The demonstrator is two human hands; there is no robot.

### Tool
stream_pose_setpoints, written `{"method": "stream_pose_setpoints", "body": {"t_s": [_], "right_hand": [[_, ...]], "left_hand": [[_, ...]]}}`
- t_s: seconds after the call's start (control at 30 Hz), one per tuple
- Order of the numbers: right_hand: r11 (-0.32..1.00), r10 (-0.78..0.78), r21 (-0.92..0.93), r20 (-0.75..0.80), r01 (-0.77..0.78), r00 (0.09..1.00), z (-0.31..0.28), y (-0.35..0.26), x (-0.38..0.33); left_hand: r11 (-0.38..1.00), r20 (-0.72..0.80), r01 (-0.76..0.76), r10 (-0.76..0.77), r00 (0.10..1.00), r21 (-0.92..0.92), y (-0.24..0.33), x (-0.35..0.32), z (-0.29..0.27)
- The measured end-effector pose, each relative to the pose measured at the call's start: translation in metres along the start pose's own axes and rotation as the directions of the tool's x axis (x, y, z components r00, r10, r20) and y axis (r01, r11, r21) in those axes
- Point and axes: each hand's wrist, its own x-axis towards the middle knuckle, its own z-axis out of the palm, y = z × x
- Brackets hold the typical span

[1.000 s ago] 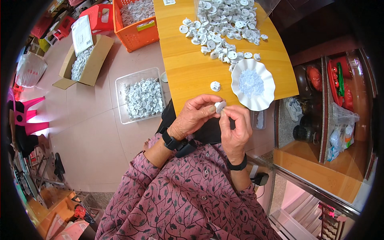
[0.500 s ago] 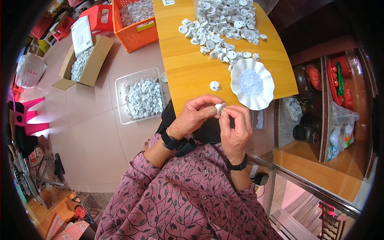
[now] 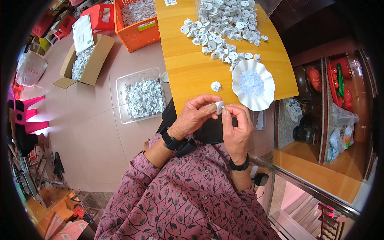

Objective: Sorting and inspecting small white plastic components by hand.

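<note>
Left hand and right hand are pinching one unfinished-looking disc, a heap likely waiting toward the tabletop's right edge.

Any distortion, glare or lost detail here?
Head view: black surround, yellow table looks bowed; head view: floor washed pale near the pink stool; head view: left hand and right hand fairly sharp, white piece between them too small for fine detail.

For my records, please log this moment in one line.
left hand: holds round white part; right hand: close beside it; scalloped plate: on table
</note>
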Motion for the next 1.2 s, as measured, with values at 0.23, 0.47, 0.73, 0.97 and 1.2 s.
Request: {"method": "stream_pose_setpoints", "body": {"t_s": [0.23,0.47,0.73,0.97,1.2], "right_hand": [[0.999,-0.012,-0.046,-0.006,0.012,1.000,0.004,0.001,0.000],[0.994,-0.054,-0.093,-0.048,0.049,0.997,0.010,0.001,-0.001],[0.994,0.071,0.086,0.004,-0.071,0.997,0.007,0.004,-0.003],[0.987,0.134,0.084,0.023,-0.135,0.991,0.004,0.015,-0.014],[0.962,-0.008,-0.274,-0.094,-0.019,0.996,-0.014,0.046,-0.016]], "left_hand": [[0.999,-0.009,-0.023,0.024,1.000,0.030,-0.002,0.000,0.000],[0.990,-0.062,-0.047,0.056,0.997,0.136,-0.005,0.000,0.007],[0.995,-0.040,-0.036,0.040,0.998,0.096,0.000,-0.004,0.003],[0.990,-0.183,-0.099,0.115,0.976,0.098,0.019,-0.012,-0.001],[0.929,-0.516,-0.327,0.368,0.774,0.172,0.060,-0.040,-0.069]]}}
